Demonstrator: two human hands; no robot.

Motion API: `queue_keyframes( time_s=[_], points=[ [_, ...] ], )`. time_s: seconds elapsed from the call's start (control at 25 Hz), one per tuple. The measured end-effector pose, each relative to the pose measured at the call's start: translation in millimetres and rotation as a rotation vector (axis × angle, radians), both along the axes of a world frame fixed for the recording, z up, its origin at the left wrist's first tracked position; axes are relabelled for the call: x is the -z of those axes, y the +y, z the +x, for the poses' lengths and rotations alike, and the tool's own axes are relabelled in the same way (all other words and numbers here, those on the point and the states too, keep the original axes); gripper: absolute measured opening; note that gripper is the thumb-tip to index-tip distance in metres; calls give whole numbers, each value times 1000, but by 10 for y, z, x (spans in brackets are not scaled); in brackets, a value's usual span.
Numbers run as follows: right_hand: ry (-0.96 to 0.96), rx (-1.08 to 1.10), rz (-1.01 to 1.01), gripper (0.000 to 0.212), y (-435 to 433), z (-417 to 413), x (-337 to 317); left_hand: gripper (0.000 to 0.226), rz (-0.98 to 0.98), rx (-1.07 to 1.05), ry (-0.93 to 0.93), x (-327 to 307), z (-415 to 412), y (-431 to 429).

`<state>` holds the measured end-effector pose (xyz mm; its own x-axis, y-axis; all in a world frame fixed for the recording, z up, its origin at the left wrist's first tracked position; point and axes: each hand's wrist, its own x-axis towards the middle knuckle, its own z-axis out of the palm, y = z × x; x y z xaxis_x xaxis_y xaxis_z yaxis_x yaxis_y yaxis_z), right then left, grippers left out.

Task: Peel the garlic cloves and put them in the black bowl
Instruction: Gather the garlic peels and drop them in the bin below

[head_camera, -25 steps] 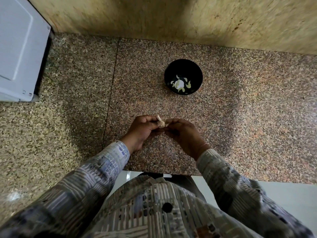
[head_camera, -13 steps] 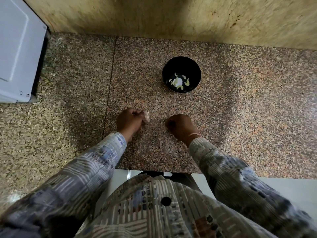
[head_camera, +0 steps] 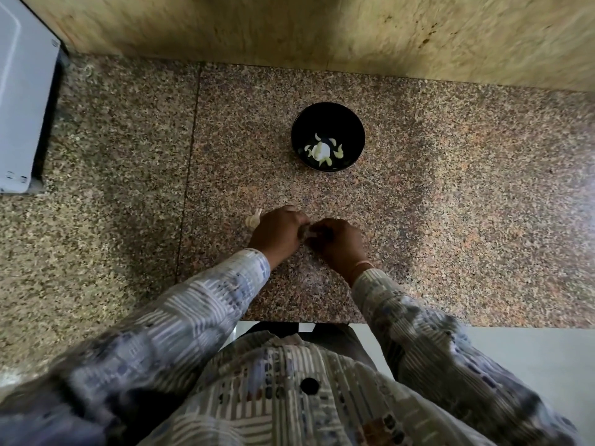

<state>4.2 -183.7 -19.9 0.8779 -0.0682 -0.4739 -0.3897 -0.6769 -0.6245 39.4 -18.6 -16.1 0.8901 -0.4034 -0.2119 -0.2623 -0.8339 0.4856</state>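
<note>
The black bowl [head_camera: 328,120] stands on the granite counter ahead of me, with several peeled garlic cloves [head_camera: 323,150] lying in its bottom. A garlic bulb [head_camera: 253,219] lies on the counter just left of my left hand [head_camera: 277,232]. My right hand [head_camera: 338,242] meets the left one in front of me. Between their curled fingertips both hands pinch a small pale garlic clove [head_camera: 310,233], which is mostly hidden by the fingers.
A white appliance [head_camera: 22,104] stands at the far left of the counter. A tan stone wall [head_camera: 322,30] rises behind the bowl. The counter's front edge [head_camera: 483,326] runs close to my body.
The garlic bulb that my left hand held now lies on the counter beside it. My hands, apart half a second ago, have come together again around a clove.
</note>
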Motion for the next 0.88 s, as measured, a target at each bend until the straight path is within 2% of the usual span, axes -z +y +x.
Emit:
queue_keyframes(
  time_s=[0.24,0.44,0.6,0.68,0.8,0.88],
  points=[
    [58,36,-60,12,83,71,-41,12,30,57,-44,85,16,34],
    [88,80,-90,8,93,122,3,13,-112,-96,17,139,-53,43],
    [193,150,-82,27,108,273,11,11,-156,-251,92,78,-20,38],
    [250,187,-55,29,116,347,-10,10,-134,-255,116,57,-2,34],
    [262,140,-132,36,130,358,14,12,-118,-240,155,59,29,23],
    [262,181,-152,32,167,341,20,11,-108,-242,174,63,48,25]
  ],
)
